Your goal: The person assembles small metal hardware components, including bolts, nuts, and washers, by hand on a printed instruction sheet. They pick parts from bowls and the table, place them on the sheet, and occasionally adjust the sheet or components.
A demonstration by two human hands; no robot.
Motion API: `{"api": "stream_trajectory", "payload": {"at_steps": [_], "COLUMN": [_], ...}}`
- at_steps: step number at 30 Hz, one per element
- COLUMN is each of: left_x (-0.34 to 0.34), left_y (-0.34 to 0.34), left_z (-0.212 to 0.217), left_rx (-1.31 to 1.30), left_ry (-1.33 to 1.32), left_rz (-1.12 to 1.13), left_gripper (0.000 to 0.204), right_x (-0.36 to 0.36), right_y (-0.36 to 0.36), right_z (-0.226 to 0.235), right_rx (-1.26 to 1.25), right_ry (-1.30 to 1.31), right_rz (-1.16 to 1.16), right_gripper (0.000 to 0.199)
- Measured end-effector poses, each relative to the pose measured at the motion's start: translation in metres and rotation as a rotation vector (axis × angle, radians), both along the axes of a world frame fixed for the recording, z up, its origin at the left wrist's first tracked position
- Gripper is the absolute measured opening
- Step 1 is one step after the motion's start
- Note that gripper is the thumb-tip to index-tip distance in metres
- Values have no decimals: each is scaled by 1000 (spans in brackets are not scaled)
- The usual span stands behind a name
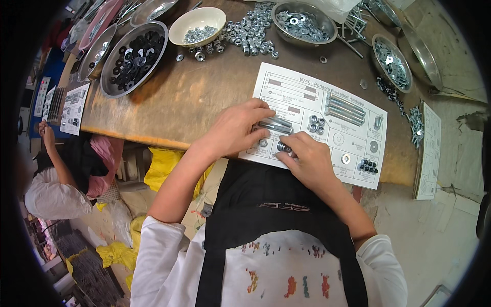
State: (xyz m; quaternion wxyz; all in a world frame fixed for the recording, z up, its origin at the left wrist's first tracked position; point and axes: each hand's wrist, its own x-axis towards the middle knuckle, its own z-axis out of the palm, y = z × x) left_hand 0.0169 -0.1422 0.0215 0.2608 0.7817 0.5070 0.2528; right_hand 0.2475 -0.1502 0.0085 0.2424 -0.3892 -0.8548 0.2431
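Observation:
A printed hardware card lies at the table's near edge. My left hand rests at its left side, fingers and thumb closed around the ends of several silver bolts lying on it. My right hand pinches a short stack of metal rings, nuts or washers, just below those bolts. Elsewhere on the card lie more long bolts, a cluster of shiny nuts, a washer and a group of black-centred nuts. A single nut sits near my left thumb.
Along the far side stand a bowl of black washers, a cream bowl and a steel bowl of washers. Loose nuts are heaped between them. Stacked cards stand right. Another person's hand works at far left.

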Motion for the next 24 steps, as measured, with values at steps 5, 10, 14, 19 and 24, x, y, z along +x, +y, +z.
{"api": "stream_trajectory", "payload": {"at_steps": [5, 10, 14, 19, 24], "left_x": [-2, -1, -2, 1, 4], "left_y": [8, 11, 11, 8, 3], "left_z": [-3, 2, -7, -7, -24], "left_rx": [-12, -25, 64, 36, 70], "left_ry": [39, 36, 61, -22, -106], "left_rz": [-42, -67, -77, -45, 2], "left_gripper": [26, 21, 22, 23, 21], "right_x": [8, 8, 4, 5, 4], "right_y": [24, 32, 28, 27, 27], "right_z": [13, 16, 13, 1, -12], "right_rx": [74, 65, 25, 91, 126], "right_ry": [11, -127, -197, -119, -185], "right_rz": [-129, -90, -108, -84, -100], "right_gripper": [26, 22, 20, 16, 12]}}
